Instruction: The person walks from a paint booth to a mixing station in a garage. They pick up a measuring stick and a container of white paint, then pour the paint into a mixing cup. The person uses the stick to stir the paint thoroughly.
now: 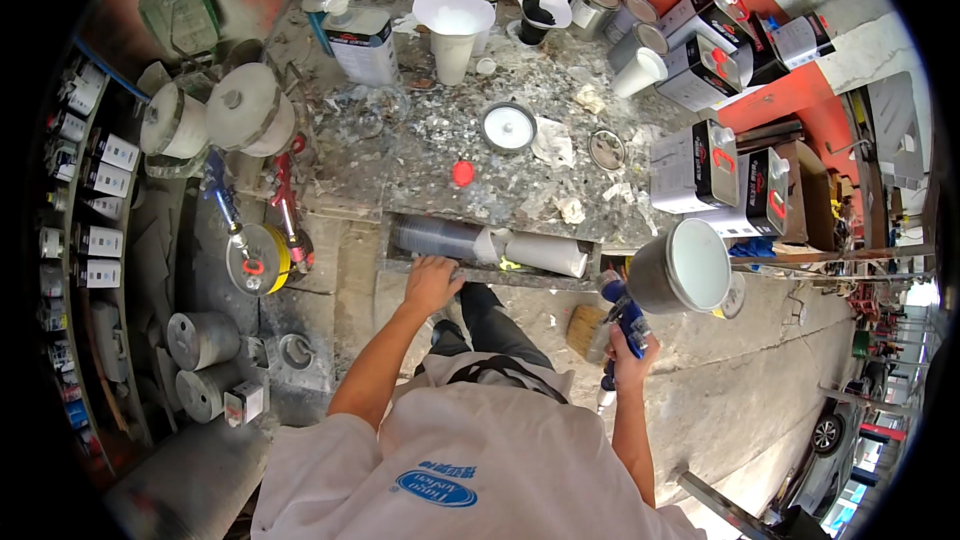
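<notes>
My left hand (433, 285) is at the front edge of an open drawer (545, 281) under the workbench, its fingers hooked over the rim. Inside the drawer lie a stack of clear plastic cups (436, 237) and a stack of white paper cones or cups (546, 253). Off to the right, my right hand (634, 360) is closed round the handle of a blue spray gun (630, 325). A large grey cup (680, 268) with a pale lid is fixed to the gun, tilted to the right, clear of the bench.
The paint-stained workbench (400, 165) holds a white strainer in a cup (453, 25), a small round tin (509, 127), a red cap (463, 173) and several solvent cans (694, 166). Two other spray guns (222, 195) hang at the left. A wooden block (587, 333) sits below the drawer.
</notes>
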